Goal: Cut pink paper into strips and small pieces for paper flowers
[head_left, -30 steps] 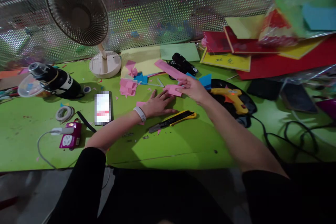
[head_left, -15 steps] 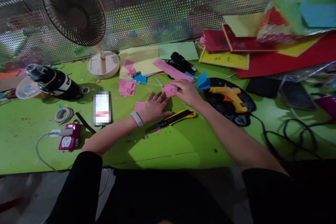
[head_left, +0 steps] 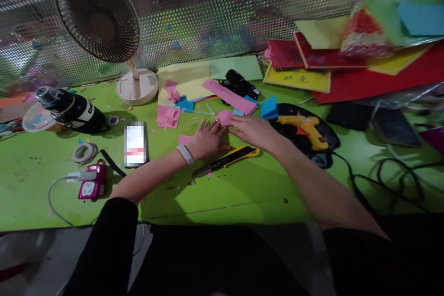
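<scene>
A small piece of pink paper (head_left: pixel 225 117) lies between my two hands on the green table. My left hand (head_left: pixel 206 141), with a white band on its wrist, rests palm down, fingers spread and tips at the paper's lower left edge. From the right, my right hand (head_left: pixel 255 132) has its fingers close together on the paper's right edge, the thumb lower down. Just below both hands is a yellow and black utility knife (head_left: pixel 227 161). Another pink sheet (head_left: pixel 186 139) sticks out behind my left wrist.
Folded pink pieces (head_left: pixel 168 116) and a black stapler-like object (head_left: pixel 241 84) lie farther back. A yellow glue gun (head_left: pixel 307 130) rests on a black mat at right. At left are a phone (head_left: pixel 135 144), a tape roll (head_left: pixel 84 152), a fan (head_left: pixel 137 87) and a black bottle (head_left: pixel 78 111).
My right hand has turned flatter, its fingers straighter along the pink paper's right edge. My left fingers have drawn closer together and shifted slightly right. The paper has moved slightly right and up.
</scene>
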A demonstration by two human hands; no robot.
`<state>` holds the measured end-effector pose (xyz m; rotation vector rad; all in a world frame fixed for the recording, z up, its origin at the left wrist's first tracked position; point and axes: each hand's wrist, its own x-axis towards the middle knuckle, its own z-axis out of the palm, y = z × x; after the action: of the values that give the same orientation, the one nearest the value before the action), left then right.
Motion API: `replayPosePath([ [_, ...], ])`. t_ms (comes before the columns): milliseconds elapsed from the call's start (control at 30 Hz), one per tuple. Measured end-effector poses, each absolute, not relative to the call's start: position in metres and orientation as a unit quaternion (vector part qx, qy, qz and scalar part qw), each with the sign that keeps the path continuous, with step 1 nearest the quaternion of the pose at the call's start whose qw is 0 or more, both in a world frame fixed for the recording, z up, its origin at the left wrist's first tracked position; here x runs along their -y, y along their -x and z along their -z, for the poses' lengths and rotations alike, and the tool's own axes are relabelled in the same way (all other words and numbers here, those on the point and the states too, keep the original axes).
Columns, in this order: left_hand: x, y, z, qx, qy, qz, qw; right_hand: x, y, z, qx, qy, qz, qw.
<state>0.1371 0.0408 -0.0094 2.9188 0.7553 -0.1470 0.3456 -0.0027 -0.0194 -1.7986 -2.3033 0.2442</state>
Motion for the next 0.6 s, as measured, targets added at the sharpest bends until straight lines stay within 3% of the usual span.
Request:
replayPosePath([
  [400, -0.060, -0.158, 0.009, -0.221, -0.969, 0.063, 0.085, 0.007, -0.340, 0.004, 0.783, 0.614, -0.013, 0.098],
  [600, -0.041, -0.114, -0.024, -0.253, -0.962, 0.054, 0.090, 0.011, -0.342, 0.006, 0.787, 0.600, -0.005, 0.142],
])
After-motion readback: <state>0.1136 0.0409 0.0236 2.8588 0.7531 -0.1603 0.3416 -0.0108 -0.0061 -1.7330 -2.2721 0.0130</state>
